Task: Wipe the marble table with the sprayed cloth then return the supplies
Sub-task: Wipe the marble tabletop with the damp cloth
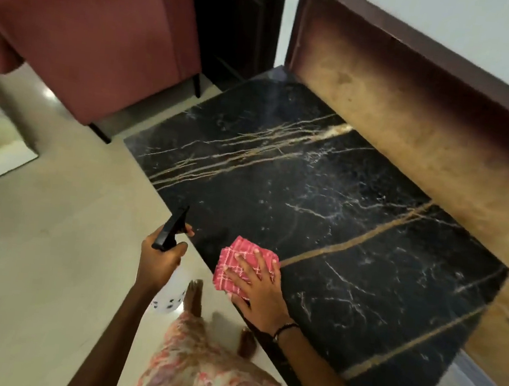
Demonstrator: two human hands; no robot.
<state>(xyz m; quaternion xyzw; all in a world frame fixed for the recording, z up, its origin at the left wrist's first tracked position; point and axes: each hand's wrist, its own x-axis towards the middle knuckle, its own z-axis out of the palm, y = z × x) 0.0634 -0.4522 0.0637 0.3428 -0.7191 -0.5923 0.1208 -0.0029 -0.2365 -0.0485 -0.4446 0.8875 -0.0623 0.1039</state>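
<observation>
The black marble table [324,200] with gold and white veins fills the middle and right of the head view. A folded red checked cloth [239,263] lies at the table's near left edge. My right hand [257,290] presses flat on the cloth with fingers spread. My left hand [159,261] holds a spray bottle [170,294] with a black trigger head and a whitish body, just off the table's left edge, nozzle pointing over the marble. A faint mist hangs over the far part of the table.
A dusty pink sofa [91,34] on dark legs stands at the back left. A brown wooden panel [427,123] runs along the table's far side against a white wall. Pale floor tiles [35,264] lie to the left. My bare foot [195,296] is beside the table.
</observation>
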